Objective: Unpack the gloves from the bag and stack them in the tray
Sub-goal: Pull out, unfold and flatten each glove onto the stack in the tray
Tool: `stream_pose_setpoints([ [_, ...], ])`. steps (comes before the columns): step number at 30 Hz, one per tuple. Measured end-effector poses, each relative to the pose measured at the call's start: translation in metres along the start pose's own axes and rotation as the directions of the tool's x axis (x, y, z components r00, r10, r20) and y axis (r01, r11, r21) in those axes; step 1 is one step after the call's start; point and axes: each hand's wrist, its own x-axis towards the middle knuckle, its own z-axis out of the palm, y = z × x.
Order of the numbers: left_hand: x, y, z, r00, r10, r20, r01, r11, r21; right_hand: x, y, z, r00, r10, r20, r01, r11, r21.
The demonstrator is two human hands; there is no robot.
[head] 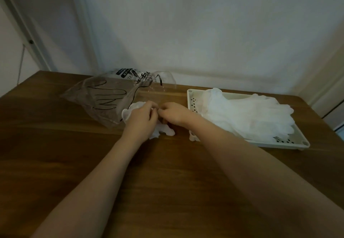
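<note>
Head view shows you partway through: several white gloves (249,115) already lie stacked in the cream perforated tray (193,96). Just left of the tray, your left hand (141,117) and right hand (172,113) meet over a crumpled white glove (162,130) on the wooden table (74,154), fingers curled and pinching it. Further left of the tray lies the clear bag (104,94), seemingly emptied. This glove probably remains to be flattened and stacked.

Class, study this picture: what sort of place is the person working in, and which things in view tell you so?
Probably a room in a home, not a factory: a wooden table set against a plain white wall, with a door frame at the left. Only a glove bag and a small tray are set out.
</note>
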Motion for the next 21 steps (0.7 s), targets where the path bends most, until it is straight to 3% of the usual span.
stream_pose_setpoints([
  [3,-0.001,-0.001,-0.001,0.993,0.082,-0.082,-0.089,0.992,-0.093,0.003,0.002,0.005,0.989,-0.067,-0.128,0.052,0.991,-0.119],
  [5,-0.003,0.0,-0.004,0.982,0.126,-0.14,-0.145,0.98,-0.136,-0.002,0.002,0.003,0.963,-0.124,-0.237,0.131,0.991,0.012],
  [8,-0.005,0.003,-0.01,0.968,0.078,-0.239,-0.129,0.97,-0.206,-0.017,-0.007,-0.009,0.937,-0.14,-0.321,0.245,0.917,0.315],
  [10,-0.004,0.004,-0.012,0.96,0.057,-0.275,-0.121,0.968,-0.222,-0.026,-0.015,-0.022,0.946,-0.078,-0.316,0.254,0.783,0.567],
  [13,-0.002,0.002,-0.012,0.964,0.065,-0.257,-0.109,0.981,-0.162,-0.035,-0.017,-0.038,0.968,-0.037,-0.247,0.247,0.296,0.923],
  [15,-0.002,0.003,-0.011,0.97,0.057,-0.238,-0.096,0.983,-0.156,-0.04,-0.013,-0.047,0.979,-0.024,-0.2,0.201,0.073,0.977],
  [18,-0.002,0.012,-0.014,0.976,0.042,-0.215,-0.083,0.979,-0.187,-0.048,-0.009,-0.057,0.995,-0.051,-0.09,0.088,-0.05,0.995],
  [20,-0.006,0.025,-0.021,0.996,-0.012,-0.085,-0.025,0.906,-0.422,-0.055,-0.004,-0.061,0.993,-0.112,-0.037,0.035,-0.017,0.999],
  [21,-0.008,0.032,-0.023,1.0,-0.02,0.013,0.024,0.819,-0.573,-0.059,-0.001,-0.062,0.989,-0.148,-0.027,0.031,0.021,0.999],
])
